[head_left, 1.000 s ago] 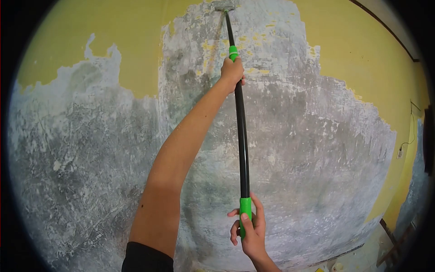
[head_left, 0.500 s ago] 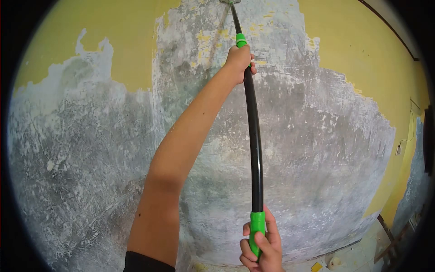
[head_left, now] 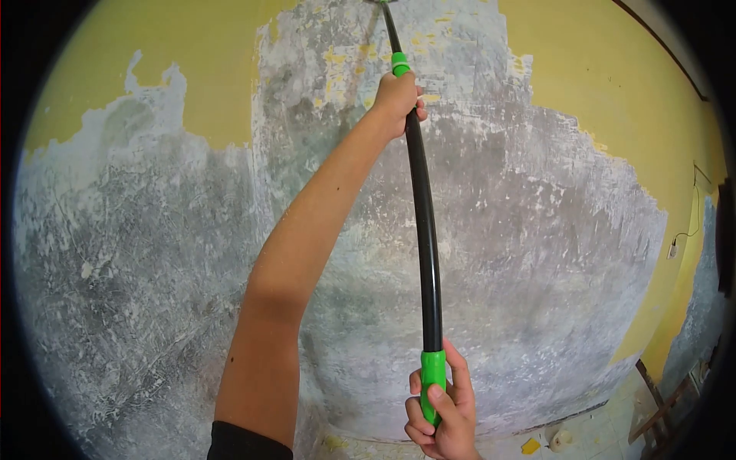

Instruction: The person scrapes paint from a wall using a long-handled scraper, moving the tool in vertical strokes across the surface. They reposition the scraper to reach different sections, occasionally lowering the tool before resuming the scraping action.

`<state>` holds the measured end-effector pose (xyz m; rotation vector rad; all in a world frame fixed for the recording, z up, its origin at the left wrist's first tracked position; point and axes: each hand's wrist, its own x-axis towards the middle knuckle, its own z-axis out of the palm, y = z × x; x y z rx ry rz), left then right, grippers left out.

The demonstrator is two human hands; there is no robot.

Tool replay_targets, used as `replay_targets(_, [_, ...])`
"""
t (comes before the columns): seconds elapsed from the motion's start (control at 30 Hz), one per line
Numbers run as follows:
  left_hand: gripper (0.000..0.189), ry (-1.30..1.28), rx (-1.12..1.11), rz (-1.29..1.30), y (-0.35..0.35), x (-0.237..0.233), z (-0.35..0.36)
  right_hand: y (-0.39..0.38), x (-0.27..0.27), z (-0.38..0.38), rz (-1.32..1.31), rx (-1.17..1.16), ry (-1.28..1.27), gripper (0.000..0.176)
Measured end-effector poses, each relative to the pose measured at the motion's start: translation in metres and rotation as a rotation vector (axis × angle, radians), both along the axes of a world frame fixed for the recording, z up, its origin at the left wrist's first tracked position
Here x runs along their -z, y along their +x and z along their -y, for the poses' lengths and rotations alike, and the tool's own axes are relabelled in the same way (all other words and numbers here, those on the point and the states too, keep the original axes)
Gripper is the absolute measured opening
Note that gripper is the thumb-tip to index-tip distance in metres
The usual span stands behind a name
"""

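Note:
A long black pole (head_left: 425,230) with green grips runs up the middle of the view against a wall. My left hand (head_left: 399,101) is wrapped round it high up, just below the upper green collar (head_left: 400,64). Low down, my right hand (head_left: 445,410) holds the green end grip (head_left: 433,376), with fingers curled round it. The head of the pole is mostly cut off at the top edge. Behind it, the wall (head_left: 521,230) shows bare grey and whitish plaster, with small yellow flecks of paint near the top.
Yellow paint (head_left: 613,92) remains at the upper left and right of the wall. At the right hang a socket and cable (head_left: 673,250). On the tiled floor lie a yellow piece (head_left: 530,446) and a whitish object (head_left: 561,440), with a wooden frame (head_left: 665,410) nearby.
The pole and both hands sit slightly further up and left in the view. The pole's head has moved nearly out of the top edge. Both grips are unchanged.

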<state>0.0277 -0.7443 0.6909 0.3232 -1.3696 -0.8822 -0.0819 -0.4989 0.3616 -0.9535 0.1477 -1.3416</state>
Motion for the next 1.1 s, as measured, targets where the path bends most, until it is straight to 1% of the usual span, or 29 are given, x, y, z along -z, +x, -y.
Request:
replay_targets(0.03, [0.015, 0.005, 0.002, 0.008, 0.001, -0.003, 0.005, 0.005, 0.006, 0.004, 0.008, 0.012, -0.071, 0.053])
replay_targets(0.13, [0.014, -0.01, -0.035, 0.041, 0.004, -0.014, 0.01, 0.01, -0.008, 0.007, -0.015, 0.075, -0.018, 0.059])
replay_targets(0.17, [0.014, -0.003, -0.068, 0.042, 0.003, -0.015, 0.01, 0.008, -0.006, 0.014, -0.015, 0.039, -0.073, 0.059])
replay_targets(0.27, [0.012, 0.0, -0.043, 0.045, 0.004, -0.014, 0.011, 0.008, -0.005, 0.023, -0.032, 0.056, -0.07, 0.059])
replay_targets(0.37, [0.008, 0.007, -0.076, 0.046, 0.003, -0.018, 0.012, 0.01, -0.004, 0.028, -0.006, 0.036, -0.078, 0.059])
replay_targets(0.47, [0.005, 0.011, -0.057, 0.017, 0.003, -0.019, 0.008, 0.007, -0.008, 0.023, 0.034, -0.024, -0.036, 0.059])
replay_targets(0.57, [0.014, 0.035, -0.008, 0.122, 0.004, -0.032, 0.01, 0.001, -0.02, 0.007, 0.062, -0.054, 0.001, 0.059])
replay_targets(0.67, [0.013, 0.04, -0.041, 0.089, -0.003, -0.038, 0.007, -0.004, -0.025, 0.011, 0.087, -0.059, -0.001, 0.06])
replay_targets(0.7, [0.013, 0.034, -0.04, 0.101, -0.002, -0.042, 0.013, -0.007, -0.025, 0.016, 0.118, -0.119, -0.004, 0.061])
replay_targets(0.77, [0.004, -0.011, -0.019, 0.026, -0.003, -0.05, 0.024, -0.005, -0.029, 0.025, 0.133, -0.103, -0.003, 0.061])
replay_targets(0.8, [0.004, -0.032, -0.005, -0.015, -0.005, -0.052, 0.023, -0.005, -0.031, 0.03, 0.138, -0.092, -0.001, 0.061])
replay_targets(0.83, [0.004, -0.04, -0.056, -0.034, -0.007, -0.056, 0.022, -0.003, -0.034, 0.035, 0.14, -0.079, -0.001, 0.061])
replay_targets(0.87, [0.004, -0.026, -0.036, -0.022, -0.012, -0.057, 0.022, -0.005, -0.034, 0.03, 0.142, -0.061, 0.0, 0.061])
replay_targets(0.93, [0.005, -0.002, -0.012, 0.001, -0.015, -0.048, 0.009, -0.008, -0.029, 0.007, 0.145, -0.04, -0.001, 0.06])
replay_targets(0.97, [0.014, 0.022, 0.006, 0.105, -0.013, -0.037, 0.001, -0.009, -0.024, 0.0, 0.14, -0.036, 0.002, 0.06])
replay_targets(1.03, [0.013, 0.026, 0.017, 0.092, -0.008, -0.021, -0.004, -0.006, -0.013, -0.006, 0.117, -0.078, -0.004, 0.055])
replay_targets(1.1, [0.013, 0.033, 0.03, 0.078, -0.007, -0.017, -0.002, -0.003, -0.011, -0.01, 0.098, -0.082, 0.014, 0.051])
